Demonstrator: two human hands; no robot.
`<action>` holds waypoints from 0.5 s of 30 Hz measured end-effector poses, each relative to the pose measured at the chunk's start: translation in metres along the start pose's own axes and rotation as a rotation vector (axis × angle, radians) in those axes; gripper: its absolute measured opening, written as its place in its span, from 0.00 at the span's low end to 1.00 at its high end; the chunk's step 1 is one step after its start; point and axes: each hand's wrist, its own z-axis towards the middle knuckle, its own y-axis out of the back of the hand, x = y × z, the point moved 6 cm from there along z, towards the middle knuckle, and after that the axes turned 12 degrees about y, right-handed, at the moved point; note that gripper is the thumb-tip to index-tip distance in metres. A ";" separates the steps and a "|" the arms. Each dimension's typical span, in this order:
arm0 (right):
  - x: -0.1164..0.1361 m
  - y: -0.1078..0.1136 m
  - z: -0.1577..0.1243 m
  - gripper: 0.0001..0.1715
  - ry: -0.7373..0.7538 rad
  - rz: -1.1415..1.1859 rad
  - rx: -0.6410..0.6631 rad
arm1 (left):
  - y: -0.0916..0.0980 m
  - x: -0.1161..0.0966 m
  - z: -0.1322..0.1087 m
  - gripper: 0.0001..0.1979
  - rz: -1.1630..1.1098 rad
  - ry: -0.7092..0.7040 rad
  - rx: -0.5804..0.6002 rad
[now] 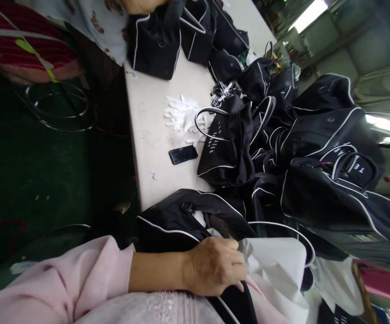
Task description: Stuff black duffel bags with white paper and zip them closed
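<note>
My left hand (215,265), in a pink sleeve, is closed on a sheet of white paper stuffing (276,265). The paper lies at the mouth of an open black bag with white piping (178,220) that rests against my lap at the table's near edge. My thumb presses on a black strap with a white edge (235,301) below the hand. My right hand is out of view.
A heap of similar black bags (316,148) covers the right of the white table (154,135). A black phone (183,154) and a pile of small white pieces (183,114) lie on the bare part. Another person in a patterned top (97,22) sits at the far end with more bags (168,36).
</note>
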 end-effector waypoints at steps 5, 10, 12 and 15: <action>0.010 0.005 -0.013 0.18 0.001 -0.028 -0.035 | -0.010 -0.009 -0.007 0.18 0.026 -0.037 0.012; 0.024 0.012 -0.025 0.20 -0.008 -0.051 -0.064 | -0.002 -0.029 -0.014 0.16 -0.047 -0.098 0.130; 0.032 0.015 -0.028 0.20 -0.008 -0.060 -0.071 | 0.001 -0.039 -0.018 0.14 -0.074 -0.152 0.178; 0.047 0.023 -0.031 0.21 0.001 -0.077 -0.065 | -0.004 -0.046 -0.021 0.14 -0.112 -0.179 0.248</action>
